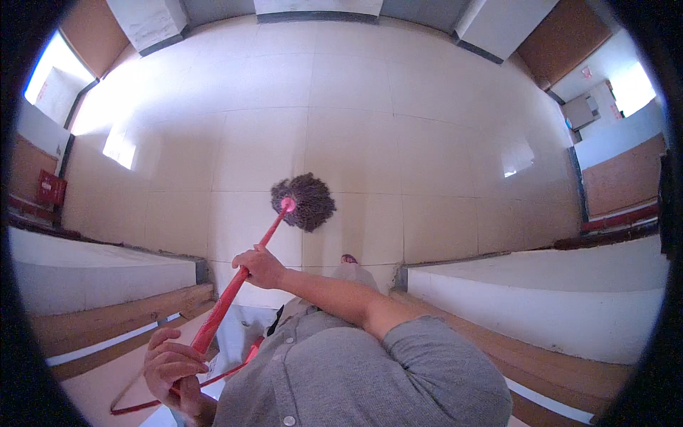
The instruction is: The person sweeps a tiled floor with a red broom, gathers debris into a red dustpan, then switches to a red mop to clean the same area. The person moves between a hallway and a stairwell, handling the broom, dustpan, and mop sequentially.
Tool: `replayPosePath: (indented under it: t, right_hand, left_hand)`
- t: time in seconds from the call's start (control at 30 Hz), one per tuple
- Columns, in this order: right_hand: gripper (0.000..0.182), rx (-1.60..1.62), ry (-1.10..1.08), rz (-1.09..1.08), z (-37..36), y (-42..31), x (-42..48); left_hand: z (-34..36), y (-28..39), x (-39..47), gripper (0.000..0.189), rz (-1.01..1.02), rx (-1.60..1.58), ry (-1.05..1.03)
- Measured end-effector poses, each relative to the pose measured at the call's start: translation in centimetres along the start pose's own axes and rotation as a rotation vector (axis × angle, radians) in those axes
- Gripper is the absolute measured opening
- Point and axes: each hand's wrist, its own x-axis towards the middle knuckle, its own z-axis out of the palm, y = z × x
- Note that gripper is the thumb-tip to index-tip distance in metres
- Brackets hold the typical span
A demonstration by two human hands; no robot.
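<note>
A mop's red handle (219, 315) slants up across the left half of the view to a pink hub (288, 205). From the hub, dark grey-brown strands of the mop head (310, 203) spread on the pale tiled floor. My right hand (261, 268) grips the lower part of the handle, with its forearm crossing in front of my grey buttoned shirt (331, 373). Around the thick upper end of the handle, my left hand (179, 368) is curled, close to the lower left rim. The tip of one shoe (349, 259) shows below the mop head.
Low white walls (512, 293) with dark bases flank the doorway where I stand. Wooden beams (122, 315) lie behind them. White pillars (496, 26) project along the far wall. A red box (52, 187) is at the left. A thin red rod (133, 409) bends beside my left hand.
</note>
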Motion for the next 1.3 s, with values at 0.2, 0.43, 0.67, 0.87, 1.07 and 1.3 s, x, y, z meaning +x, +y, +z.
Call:
replayPosePath:
  t: [0.2,0.43,0.67,0.87,1.07,1.3]
  right_hand:
    - [0.014,-0.069,-0.019,-0.017,-0.9,1.6,1.1]
    - [0.016,-0.062,-0.075,0.097,-8.9,5.5,-0.2]
    - [0.020,-0.118,0.096,0.214,-17.9,11.5,-4.8]
    - [0.018,-0.149,0.286,0.378,-25.5,16.0,-11.7]
    - [0.018,-0.200,0.488,0.647,-28.6,20.7,-20.6]
    - [0.013,-0.380,0.575,0.919,-28.1,23.5,-30.5]
  left_hand:
    - [0.5,-1.1,2.0,0.025,0.169,0.343,0.085]
    - [5.1,-4.1,6.1,0.031,0.207,0.193,0.095]
    - [14.0,-4.8,13.5,0.027,0.197,-0.099,-0.023]
    - [24.2,-4.4,18.8,0.042,0.149,-0.329,-0.181]
    - [34.3,-2.8,21.7,0.021,0.029,-0.602,-0.525]
    - [42.1,-5.2,18.1,0.011,-0.387,-0.892,-1.016]
